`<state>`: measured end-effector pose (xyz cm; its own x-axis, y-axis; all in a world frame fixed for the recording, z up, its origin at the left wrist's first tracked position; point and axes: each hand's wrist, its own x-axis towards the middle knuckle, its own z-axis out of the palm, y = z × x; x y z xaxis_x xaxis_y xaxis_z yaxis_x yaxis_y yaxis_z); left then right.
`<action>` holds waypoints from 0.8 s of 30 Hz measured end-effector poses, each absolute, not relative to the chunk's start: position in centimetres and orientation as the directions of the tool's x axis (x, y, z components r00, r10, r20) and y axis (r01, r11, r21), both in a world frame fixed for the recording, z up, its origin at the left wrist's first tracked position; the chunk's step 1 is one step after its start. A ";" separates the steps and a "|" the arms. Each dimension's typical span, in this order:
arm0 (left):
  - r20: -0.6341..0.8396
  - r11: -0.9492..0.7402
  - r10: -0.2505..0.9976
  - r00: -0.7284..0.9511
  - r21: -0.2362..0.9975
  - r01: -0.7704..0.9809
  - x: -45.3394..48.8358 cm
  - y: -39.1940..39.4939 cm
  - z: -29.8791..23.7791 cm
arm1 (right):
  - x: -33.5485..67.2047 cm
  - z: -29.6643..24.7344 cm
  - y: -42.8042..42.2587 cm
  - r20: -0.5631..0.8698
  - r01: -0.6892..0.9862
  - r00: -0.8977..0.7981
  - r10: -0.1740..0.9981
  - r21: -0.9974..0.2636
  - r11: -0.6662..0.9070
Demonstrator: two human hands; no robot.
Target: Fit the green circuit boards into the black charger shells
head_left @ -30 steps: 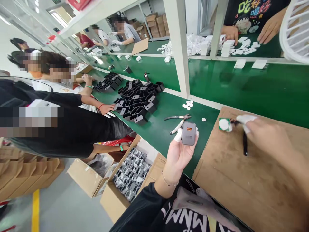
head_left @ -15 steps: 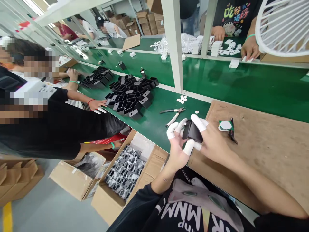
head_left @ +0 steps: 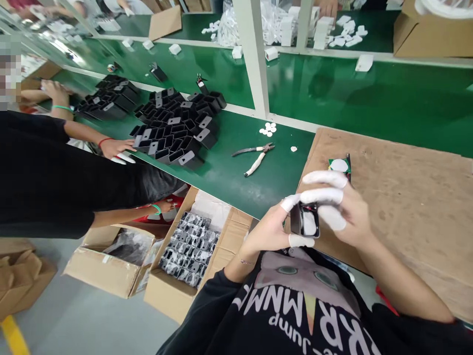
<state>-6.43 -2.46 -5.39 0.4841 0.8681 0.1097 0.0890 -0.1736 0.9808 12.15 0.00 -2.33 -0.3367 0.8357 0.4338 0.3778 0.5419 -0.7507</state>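
Observation:
Both my hands hold a small black charger housing (head_left: 305, 220) close to my chest, its open end with white and red insides turned towards me. My left hand (head_left: 271, 229) pinches it from the left with white finger cots on thumb and finger. My right hand (head_left: 340, 209) wraps it from the right, its cotted fingers laid over the top. Behind my right hand, on the brown board (head_left: 402, 192), lie a green-edged roll of white stickers (head_left: 338, 165) and a dark tool (head_left: 348, 162).
Pliers (head_left: 254, 155) and white discs (head_left: 267, 129) lie on the green bench (head_left: 236, 167). A heap of black housings (head_left: 177, 130) sits to the left, where another person's hand (head_left: 114, 147) rests. Open cartons (head_left: 192, 251) of parts stand on the floor. A white post (head_left: 253, 54) rises behind.
The housing came down from in front of the bench to my chest. My right hand left the sticker roll and closed on the housing, which now shows its open end.

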 end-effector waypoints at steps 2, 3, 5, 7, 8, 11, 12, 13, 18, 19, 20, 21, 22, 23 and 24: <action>0.166 -0.270 0.861 0.481 0.950 0.155 -6.3 -2.5 -5.6 | 11.8 -1.7 0.4 0.344 0.378 -0.180 0.922 -0.841 0.387; 0.191 -0.302 0.867 0.461 0.936 0.180 -6.2 -2.6 -5.7 | 11.6 -1.8 0.5 0.279 0.348 -0.139 0.950 -0.885 0.310; 0.235 -0.338 0.895 0.378 0.911 0.234 -6.0 -2.7 -6.1 | 11.2 -2.5 0.4 0.157 0.249 -0.157 0.975 -0.949 0.193; 0.277 -0.358 0.920 0.278 0.883 0.303 -5.9 -2.7 -6.4 | 11.0 -3.6 0.0 0.073 0.143 -0.223 0.972 -0.984 0.106; 0.298 -0.367 0.924 0.240 0.867 0.337 -5.9 -2.7 -6.4 | 11.0 -4.1 -0.2 0.039 0.103 -0.236 0.971 -0.993 0.065; 0.354 -0.404 0.915 0.194 0.800 0.444 -6.2 -2.5 -6.4 | 11.4 -4.9 -1.0 -0.039 0.068 -0.200 0.979 -0.997 -0.026; 0.372 -0.418 0.908 0.193 0.772 0.478 -6.2 -2.4 -6.2 | 11.6 -4.9 -1.2 -0.058 0.084 -0.186 0.981 -0.996 -0.043; 0.385 -0.429 0.902 0.195 0.745 0.511 -6.3 -2.4 -6.1 | 11.7 -4.7 -1.4 -0.072 0.109 -0.180 0.981 -0.993 -0.053; 0.380 -0.425 0.900 0.215 0.650 0.630 -6.3 -2.4 -5.5 | 12.0 -3.4 -1.6 -0.011 0.403 -0.199 0.980 -0.913 0.072; 0.381 -0.428 0.898 0.221 0.635 0.643 -6.3 -2.4 -5.5 | 11.9 -3.3 -1.6 0.038 0.479 -0.193 0.980 -0.869 0.128; 0.385 -0.436 0.893 0.232 0.619 0.653 -6.3 -2.5 -5.5 | 11.9 -3.3 -1.6 0.088 0.545 -0.188 0.978 -0.819 0.179; 0.392 -0.448 0.887 0.243 0.604 0.660 -6.3 -2.5 -5.5 | 11.8 -3.4 -1.6 0.135 0.598 -0.184 0.974 -0.770 0.220; 0.400 -0.458 0.881 0.252 0.590 0.665 -6.4 -2.5 -5.6 | 11.7 -3.5 -1.6 0.171 0.638 -0.184 0.968 -0.729 0.250; 0.406 -0.467 0.876 0.260 0.580 0.668 -6.4 -2.5 -5.6 | 11.6 -3.7 -1.5 0.199 0.666 -0.185 0.963 -0.695 0.271; 0.409 -0.475 0.872 0.269 0.572 0.669 -6.4 -2.4 -5.7 | 11.6 -3.9 -1.5 0.220 0.689 -0.184 0.958 -0.666 0.286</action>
<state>-6.44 -2.45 -5.66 0.2693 0.8719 0.4090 0.6690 -0.4749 0.5717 11.55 -1.49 -3.90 -0.1845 0.9579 0.2202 0.6892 0.2858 -0.6659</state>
